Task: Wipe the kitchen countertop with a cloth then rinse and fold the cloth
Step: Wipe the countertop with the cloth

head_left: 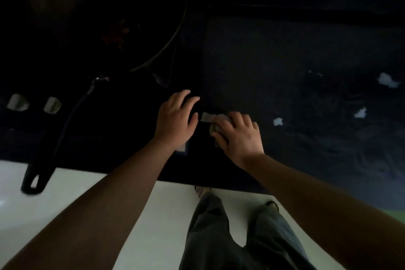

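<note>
The dark kitchen countertop [285, 55] runs across the view. My right hand [237, 135] presses down on a small pale cloth [208, 117], which lies bunched under the fingers near the counter's front edge, its left corner sticking out. My left hand [175, 119] rests flat on the counter just left of the cloth, fingers spread, holding nothing. Three white scraps or foam patches [388, 80] [360, 113] [277, 121] lie on the counter to the right of the cloth.
A large black wok [98, 17] sits on a stove at the back left, its long handle [54, 138] reaching past the counter's front edge. Two pale stove knobs [17, 102] [52, 105] show at the left. Pale floor and my legs [241, 237] are below.
</note>
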